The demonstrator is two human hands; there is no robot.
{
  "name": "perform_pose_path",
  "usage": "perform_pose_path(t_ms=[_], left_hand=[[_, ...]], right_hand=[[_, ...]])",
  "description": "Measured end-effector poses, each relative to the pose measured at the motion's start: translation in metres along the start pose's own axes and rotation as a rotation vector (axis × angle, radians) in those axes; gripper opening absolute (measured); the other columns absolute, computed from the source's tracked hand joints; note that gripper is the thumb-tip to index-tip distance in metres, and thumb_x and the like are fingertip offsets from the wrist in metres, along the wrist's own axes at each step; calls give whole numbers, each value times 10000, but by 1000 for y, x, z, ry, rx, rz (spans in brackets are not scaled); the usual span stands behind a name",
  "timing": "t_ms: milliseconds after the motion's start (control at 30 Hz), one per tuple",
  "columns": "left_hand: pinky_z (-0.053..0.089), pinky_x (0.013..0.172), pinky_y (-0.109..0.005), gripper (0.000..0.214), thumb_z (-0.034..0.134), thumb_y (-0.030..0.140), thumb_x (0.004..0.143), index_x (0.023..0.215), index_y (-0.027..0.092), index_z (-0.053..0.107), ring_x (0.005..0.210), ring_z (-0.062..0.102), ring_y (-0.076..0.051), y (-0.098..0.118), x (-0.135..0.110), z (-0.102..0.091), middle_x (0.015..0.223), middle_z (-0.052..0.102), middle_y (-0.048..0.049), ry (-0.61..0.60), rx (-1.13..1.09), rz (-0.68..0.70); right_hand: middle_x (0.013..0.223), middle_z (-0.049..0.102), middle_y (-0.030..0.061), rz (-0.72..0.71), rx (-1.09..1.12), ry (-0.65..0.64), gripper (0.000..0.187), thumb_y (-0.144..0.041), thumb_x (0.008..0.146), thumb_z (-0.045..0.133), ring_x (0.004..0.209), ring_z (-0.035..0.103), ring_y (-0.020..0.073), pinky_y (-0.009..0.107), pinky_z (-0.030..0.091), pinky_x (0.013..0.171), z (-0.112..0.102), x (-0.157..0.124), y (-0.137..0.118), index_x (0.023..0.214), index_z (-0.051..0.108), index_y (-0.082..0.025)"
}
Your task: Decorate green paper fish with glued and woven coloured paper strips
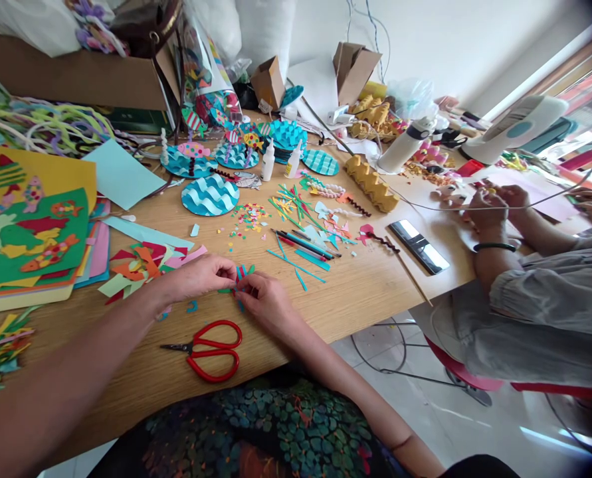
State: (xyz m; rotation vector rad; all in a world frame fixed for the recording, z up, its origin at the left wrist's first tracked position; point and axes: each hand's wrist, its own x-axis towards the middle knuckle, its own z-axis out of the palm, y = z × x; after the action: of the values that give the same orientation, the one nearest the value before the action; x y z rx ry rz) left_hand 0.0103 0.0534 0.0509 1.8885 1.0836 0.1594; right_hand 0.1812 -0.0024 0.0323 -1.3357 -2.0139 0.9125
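Note:
A small striped paper cutout (244, 271) in blue, red and green lies between my hands, low over the table. My right hand (268, 300) has its fingers closed on the near edge of the cutout and partly covers it. At its left side my left hand (210, 273) is closed in a pinch, fingertips at the paper; what they hold is too small to make out. Red-handled scissors (214, 350) lie just in front of my hands. Little blue paper bits (192, 306) are scattered beside them. Colored paper scraps (141, 265) are heaped left of my left hand.
Pencils (303, 244), blue paper strips (311, 260), glue bottles (268, 161) and a wavy blue paper disc (210, 194) lie beyond my hands. Stacked colored paper (51, 226) is at left. A phone (418, 247) lies at right, near another person's hands (497, 202).

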Motion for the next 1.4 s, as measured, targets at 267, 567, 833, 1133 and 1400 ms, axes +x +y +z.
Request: perform_pose_path(t_ms=[267,567,833,1133,1400], left_hand=[[365,640,-245,195,510,370,660,632,189,578,611,484,-133,6,-5,-1,616,560,35,14,-17,-22],[355,547,-219,208,613,373,651,574,196,536,560,462,-124,8,-40,-7,504,442,54,340,-327,-101],[291,406,-150,205,716,296,615,617,178,548,489,396,-65,9,-77,2,562,451,55,487,-929,-132],[432,557,-151,210,760,231,592,636,171,563,652,513,-73,15,-92,5,707,527,32,563,-1182,-119],[507,660,-226,191,740,240,632,616,155,570,738,576,-111,21,-91,-1,813,568,12,454,-1115,-116]], right_hand=[[738,571,7,3,-68,-10,67,-109,753,552,655,507,97,195,372,600,-5,-5,-7,751,601,-155],[846,613,71,-521,-558,-446,218,-335,790,581,791,563,193,272,421,637,-3,-26,-44,875,576,-135],[753,645,84,-527,-634,-533,142,-142,813,434,632,597,193,269,378,514,11,-27,-51,853,568,-118],[686,602,17,-250,-378,-574,122,-232,777,497,563,468,102,222,277,512,-26,-17,-51,823,582,-157],[644,484,-27,-294,-157,-617,163,-301,802,525,551,375,65,195,269,523,-66,3,-47,787,555,-141]])
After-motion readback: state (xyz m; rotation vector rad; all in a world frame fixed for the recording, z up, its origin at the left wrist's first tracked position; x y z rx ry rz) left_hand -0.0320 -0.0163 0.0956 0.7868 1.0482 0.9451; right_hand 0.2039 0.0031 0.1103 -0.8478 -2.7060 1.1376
